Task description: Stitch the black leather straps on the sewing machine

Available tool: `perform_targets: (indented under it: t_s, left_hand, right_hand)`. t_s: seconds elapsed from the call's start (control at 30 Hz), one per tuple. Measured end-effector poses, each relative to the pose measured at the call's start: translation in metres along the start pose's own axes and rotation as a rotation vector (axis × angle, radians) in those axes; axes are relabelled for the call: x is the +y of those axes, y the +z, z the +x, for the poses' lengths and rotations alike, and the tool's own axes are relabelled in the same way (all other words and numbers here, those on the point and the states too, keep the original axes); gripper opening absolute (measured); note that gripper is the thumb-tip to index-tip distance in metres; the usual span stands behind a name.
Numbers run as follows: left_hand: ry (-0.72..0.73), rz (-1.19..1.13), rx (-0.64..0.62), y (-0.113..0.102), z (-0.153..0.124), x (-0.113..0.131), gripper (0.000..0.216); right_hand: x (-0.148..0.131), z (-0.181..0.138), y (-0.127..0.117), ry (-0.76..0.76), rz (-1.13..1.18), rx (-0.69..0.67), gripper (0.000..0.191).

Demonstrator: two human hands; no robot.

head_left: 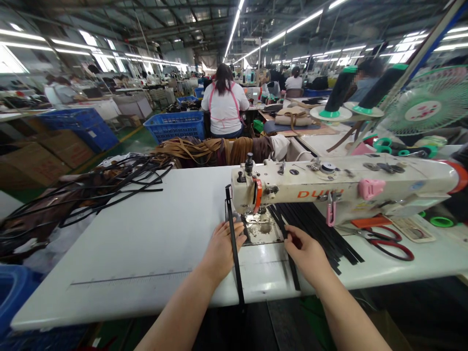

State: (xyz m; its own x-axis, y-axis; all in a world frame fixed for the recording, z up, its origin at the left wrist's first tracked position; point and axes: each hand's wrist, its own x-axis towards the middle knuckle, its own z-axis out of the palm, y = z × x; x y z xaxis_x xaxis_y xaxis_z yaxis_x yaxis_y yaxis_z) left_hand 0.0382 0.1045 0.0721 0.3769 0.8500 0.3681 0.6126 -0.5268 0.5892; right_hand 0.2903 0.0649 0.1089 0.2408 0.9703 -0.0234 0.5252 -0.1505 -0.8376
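Black strap (234,253) | left hand (223,246) flat on it | right hand (305,251) grip pinching strip (288,239)

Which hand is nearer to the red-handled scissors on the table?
The right hand. It lies just left of the red-handled scissors, on the black strips. The left hand is farther left, beside the needle area.
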Motion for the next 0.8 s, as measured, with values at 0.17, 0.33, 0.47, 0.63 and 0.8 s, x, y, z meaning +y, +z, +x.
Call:
perform_targets:
  t_s: [0.17,0.33,0.47,0.63,0.8]
  left_hand:
    - [-0.012,0.009,0.017,0.003,-0.001,-0.003,0.029]
    - [0.001,0.044,0.006,0.004,-0.001,-0.005,0.028]
    - [0.020,0.075,-0.009,0.004,-0.001,-0.005,0.028]
    - [0.030,0.125,-0.006,0.005,-0.001,-0.005,0.028]
    - [0.037,0.157,-0.017,0.006,0.000,-0.006,0.030]
  right_hand:
    - [-0.007,-0.021,-0.004,0.171,0.330,-0.184,0.042]
    - [-0.015,-0.036,-0.007,0.211,0.420,-0.250,0.019]
    - [-0.015,-0.040,-0.005,0.264,0.422,-0.272,0.032]
    - [-0.011,-0.042,-0.002,0.281,0.461,-0.232,0.059]
    - [0.004,-0.038,0.004,0.291,0.438,-0.213,0.061]
